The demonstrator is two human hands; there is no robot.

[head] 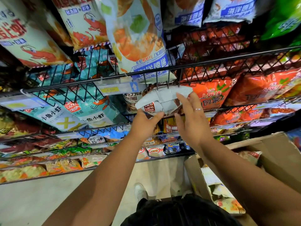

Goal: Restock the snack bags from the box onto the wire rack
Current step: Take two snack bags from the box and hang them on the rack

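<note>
In the head view, the person is carrying out the placing step: one snack bag [162, 100], pale grey-blue with a "Lang Lang Crisp" mark, is being held up against the wire rack [211, 63], just under a front rail and beside the price label strip [117, 88]. It is sitting between the teal shrimp-print bags [91, 105] on one side and the orange bags [211, 93] on the other, and it is not yet resting on a shelf. The left hand [147, 123] is pinching the bag's lower edge, thumb curled over the front and fingers behind it. The right hand [193, 118] is lying against the bag's right end with its fingers nearly straight, touching and steadying rather than wrapping round it; how its thumb is meeting the bag is hard to tell. The bag is looking crumpled and folded across the middle, so it is likely giving way under the push. The next move is probably calling for tipping the bag's top end past the rail and sliding it back into the row, with the right hand guiding it so it is not catching on the wire. The cardboard box [276, 152] is standing open at the lower right, near the person's right arm, with more bags [228, 204] still lying inside, so much of the restocking is seemingly still waiting.
</note>
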